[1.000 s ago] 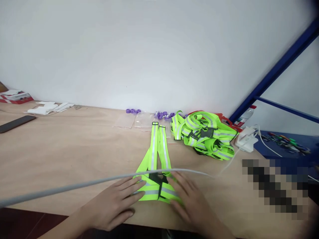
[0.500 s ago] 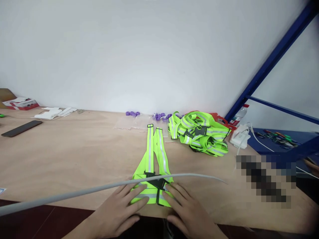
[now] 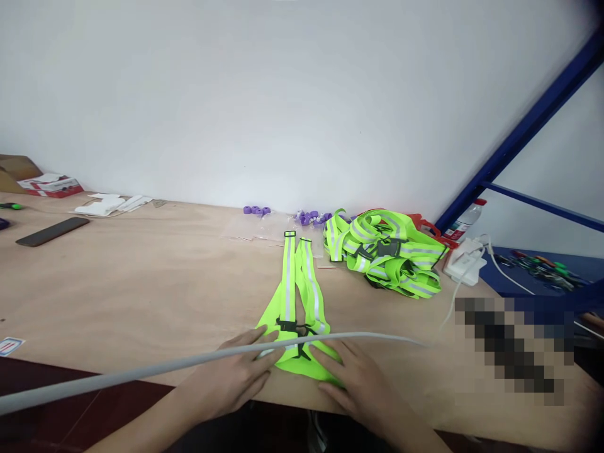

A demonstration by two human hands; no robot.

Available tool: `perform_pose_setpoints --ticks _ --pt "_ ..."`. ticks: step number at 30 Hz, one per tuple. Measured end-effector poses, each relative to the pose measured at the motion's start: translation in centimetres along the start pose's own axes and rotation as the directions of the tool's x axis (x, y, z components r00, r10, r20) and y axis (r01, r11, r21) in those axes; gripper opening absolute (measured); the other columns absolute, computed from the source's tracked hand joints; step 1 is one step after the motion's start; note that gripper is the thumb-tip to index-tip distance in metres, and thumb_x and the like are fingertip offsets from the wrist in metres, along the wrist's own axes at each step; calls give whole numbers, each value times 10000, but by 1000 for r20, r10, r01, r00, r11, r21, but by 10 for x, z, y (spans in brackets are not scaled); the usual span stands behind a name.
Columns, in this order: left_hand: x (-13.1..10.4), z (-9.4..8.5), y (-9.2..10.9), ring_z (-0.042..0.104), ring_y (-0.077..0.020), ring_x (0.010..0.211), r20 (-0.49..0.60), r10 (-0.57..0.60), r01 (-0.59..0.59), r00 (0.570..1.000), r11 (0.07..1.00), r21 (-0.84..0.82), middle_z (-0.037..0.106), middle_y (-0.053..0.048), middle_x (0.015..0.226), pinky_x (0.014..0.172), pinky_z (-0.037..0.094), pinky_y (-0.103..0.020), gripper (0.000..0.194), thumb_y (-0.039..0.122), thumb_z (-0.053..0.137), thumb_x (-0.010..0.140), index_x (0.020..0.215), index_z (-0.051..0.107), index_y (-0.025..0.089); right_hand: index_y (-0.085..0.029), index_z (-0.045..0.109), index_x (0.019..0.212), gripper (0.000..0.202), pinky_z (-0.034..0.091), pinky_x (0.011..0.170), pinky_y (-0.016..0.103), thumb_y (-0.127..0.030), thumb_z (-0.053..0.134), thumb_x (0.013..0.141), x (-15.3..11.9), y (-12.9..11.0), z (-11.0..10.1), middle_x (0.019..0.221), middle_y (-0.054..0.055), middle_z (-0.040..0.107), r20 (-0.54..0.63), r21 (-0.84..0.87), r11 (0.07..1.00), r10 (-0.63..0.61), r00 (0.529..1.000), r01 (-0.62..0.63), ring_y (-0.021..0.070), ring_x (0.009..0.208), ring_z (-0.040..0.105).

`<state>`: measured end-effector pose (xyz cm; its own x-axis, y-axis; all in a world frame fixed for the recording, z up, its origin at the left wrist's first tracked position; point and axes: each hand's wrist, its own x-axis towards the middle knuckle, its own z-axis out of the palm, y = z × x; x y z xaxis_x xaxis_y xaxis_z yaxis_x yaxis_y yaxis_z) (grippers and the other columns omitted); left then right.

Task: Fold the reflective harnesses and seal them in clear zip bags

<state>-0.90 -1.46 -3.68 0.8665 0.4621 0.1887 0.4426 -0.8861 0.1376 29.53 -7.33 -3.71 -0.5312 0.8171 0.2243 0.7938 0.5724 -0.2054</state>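
- Harness (image 3: pixel 289 299): flat at the table's near edge, its two straps pointing toward the wall.
- Left hand (image 3: pixel 236 374): fingers laid on the harness's left side; right hand (image 3: pixel 356 377): fingers on its right side — whether either pinches the fabric, I cannot tell.
- Cable (image 3: pixel 189 360): passes across the view in front of the harness, hiding part of its buckles.
- Pile (image 3: pixel 368 236) of similar straps: beyond the harness, to its right; past that, bottle (image 3: pixel 467 220) and white adapter (image 3: pixel 465 261).
- Clear bags (image 3: pixel 274 226) and purple pieces (image 3: pixel 255 210): just beyond the harness's strap ends.
- Dark slab (image 3: pixel 53 231): well left of the harness.
- Table (image 3: pixel 165 283): pale wood under the harness — white wall (image 3: pixel 283 94) behind, blue frame (image 3: pixel 528 132) far right of it.
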Motion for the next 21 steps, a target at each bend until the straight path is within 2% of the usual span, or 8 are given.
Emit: perform_pose_setpoints --ticks 2,4,7,9,11,14,18,21 --pt "3 -12 0 466 -328 1410 123 34 -38 992 999 31 531 -110 1502 1144 429 -447 684 168 582 897 1545 371 231 -286 527 1456 616 523 1041 413 -182 602 854 0 -1 -13 1426 92 608 89 15 1000 -10 996 9 277 1284 589" --pt "8 -23 -1 468 -363 1400 238 77 -96 968 993 70 465 -171 1541 1127 437 -469 841 150 660 795 1564 321 179 -269 464 1503 793 488 1070 405 -123 614 738 -1 -2 -20 1477 93 562 154 -1 999 -41 987 42 286 1319 551" --pt "14 -33 -2 490 -381 1375 295 140 -183 945 975 125 440 -228 1540 1096 459 -479 872 144 698 758 1549 334 117 -200 419 1522 943 476 1043 413 -123 678 618 -5 -1 -14 1465 136 565 163 -102 989 -92 982 109 320 1267 567" --pt "15 -33 -4 535 -361 1337 265 166 -218 950 960 178 506 -217 1494 1075 473 -473 692 132 620 859 1513 397 108 -175 431 1505 854 482 994 402 -146 687 691 -7 1 -1 1408 139 611 90 -218 966 -125 988 142 306 1206 597" --pt "14 -27 -7 590 -337 1280 225 179 -230 958 946 227 559 -195 1452 1033 506 -446 544 110 523 939 1477 447 111 -158 494 1449 629 487 949 377 -154 619 833 -6 2 11 1323 128 667 -32 -327 932 -176 984 156 273 1147 623" --pt "10 -15 -14 596 -289 1281 127 209 -233 970 946 224 575 -158 1448 1039 505 -396 477 87 479 973 1448 473 126 -138 601 1325 374 489 955 367 -161 486 969 -2 3 18 1270 129 695 -155 -405 895 -271 950 189 246 1130 635" --pt "11 -9 -21 490 -255 1394 -51 247 -242 968 966 90 623 -113 1402 1160 392 -424 290 103 451 1014 1263 587 160 -136 668 1210 311 472 1047 399 -130 454 984 6 5 10 1355 141 650 -173 -374 892 -336 926 254 259 1270 580" --pt "18 -13 -26 554 -248 1327 -87 238 -248 967 960 -132 662 -106 1339 1132 413 -410 216 160 439 1028 1172 599 178 -151 703 1081 273 444 1114 431 -106 471 945 12 8 3 1422 157 602 -164 -219 947 -274 948 236 265 1366 512"
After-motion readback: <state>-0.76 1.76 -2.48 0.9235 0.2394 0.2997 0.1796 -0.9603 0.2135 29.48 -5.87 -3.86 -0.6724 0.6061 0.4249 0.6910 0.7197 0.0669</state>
